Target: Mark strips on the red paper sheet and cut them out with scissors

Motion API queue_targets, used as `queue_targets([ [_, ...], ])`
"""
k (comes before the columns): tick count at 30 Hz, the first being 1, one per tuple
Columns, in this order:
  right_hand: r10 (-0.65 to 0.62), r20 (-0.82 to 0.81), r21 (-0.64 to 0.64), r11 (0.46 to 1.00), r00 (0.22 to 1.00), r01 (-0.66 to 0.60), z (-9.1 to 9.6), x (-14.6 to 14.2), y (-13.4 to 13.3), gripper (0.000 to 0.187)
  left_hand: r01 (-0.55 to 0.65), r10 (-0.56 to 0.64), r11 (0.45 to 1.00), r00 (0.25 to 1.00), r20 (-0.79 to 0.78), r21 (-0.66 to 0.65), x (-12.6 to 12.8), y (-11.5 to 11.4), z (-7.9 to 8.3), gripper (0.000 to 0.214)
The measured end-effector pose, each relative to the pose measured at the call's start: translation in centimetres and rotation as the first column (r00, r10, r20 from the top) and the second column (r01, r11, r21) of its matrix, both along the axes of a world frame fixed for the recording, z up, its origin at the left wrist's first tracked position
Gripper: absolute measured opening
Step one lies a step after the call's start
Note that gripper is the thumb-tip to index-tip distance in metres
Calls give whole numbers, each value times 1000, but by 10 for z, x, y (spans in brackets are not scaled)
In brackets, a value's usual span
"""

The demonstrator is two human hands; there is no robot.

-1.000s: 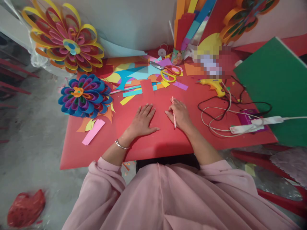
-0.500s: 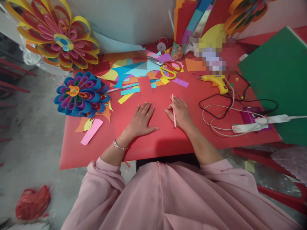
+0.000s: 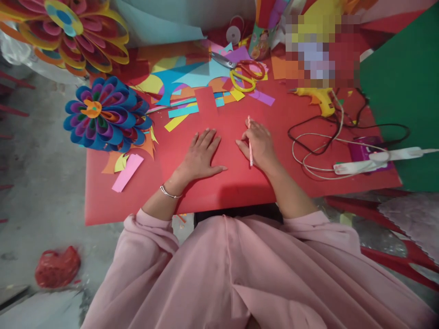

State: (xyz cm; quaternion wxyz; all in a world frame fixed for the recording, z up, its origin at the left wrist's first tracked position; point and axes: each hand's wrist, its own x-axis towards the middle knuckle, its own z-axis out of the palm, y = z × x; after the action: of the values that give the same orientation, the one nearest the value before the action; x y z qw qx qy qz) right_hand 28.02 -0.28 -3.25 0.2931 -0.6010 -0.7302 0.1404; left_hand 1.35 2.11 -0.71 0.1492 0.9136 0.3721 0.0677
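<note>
My left hand (image 3: 202, 154) lies flat, palm down, fingers spread and thumb out to the right, on a red surface that looks like a red sheet over the red table (image 3: 113, 205). A pink pencil (image 3: 250, 148) is in my right hand (image 3: 261, 145), held between thumb and fingers, pointing away from me. That hand rests on the red surface to the right of my left hand. Just beyond my left hand are a red paper strip (image 3: 206, 100), a yellow strip (image 3: 175, 122) and a light blue strip (image 3: 183, 111).
Orange-and-yellow-handled scissors (image 3: 243, 75) lie on paper scraps at the back. A yellow glue gun (image 3: 318, 98), looped cables and a white power strip (image 3: 356, 167) occupy the right. A blue-purple paper flower (image 3: 108, 114) and pink strips (image 3: 128, 172) are at the left.
The view has tilted downward, so the table and both hands appear higher in the picture. My left hand stays flat and my right hand keeps the pencil, with little movement on the table.
</note>
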Motion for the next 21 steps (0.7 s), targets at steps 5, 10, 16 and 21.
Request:
queue_targets([
  [5,0,0,-3,1000,1000,0,-1,0,0,13,-3,3,1000,1000,9,19,1,-1,-1,116],
  [10,6,13,19,1000,1000,-6,-1,1,0,15,-5,5,999,1000,9,36,2,-1,-1,116],
  [16,11,10,4,1000,1000,-11,-1,1,0,20,-1,1,1000,1000,-5,27,3,-2,1,113],
  [21,15,15,-29,999,1000,-15,0,1,0,16,0,1,1000,1000,-10,21,3,-2,1,113],
])
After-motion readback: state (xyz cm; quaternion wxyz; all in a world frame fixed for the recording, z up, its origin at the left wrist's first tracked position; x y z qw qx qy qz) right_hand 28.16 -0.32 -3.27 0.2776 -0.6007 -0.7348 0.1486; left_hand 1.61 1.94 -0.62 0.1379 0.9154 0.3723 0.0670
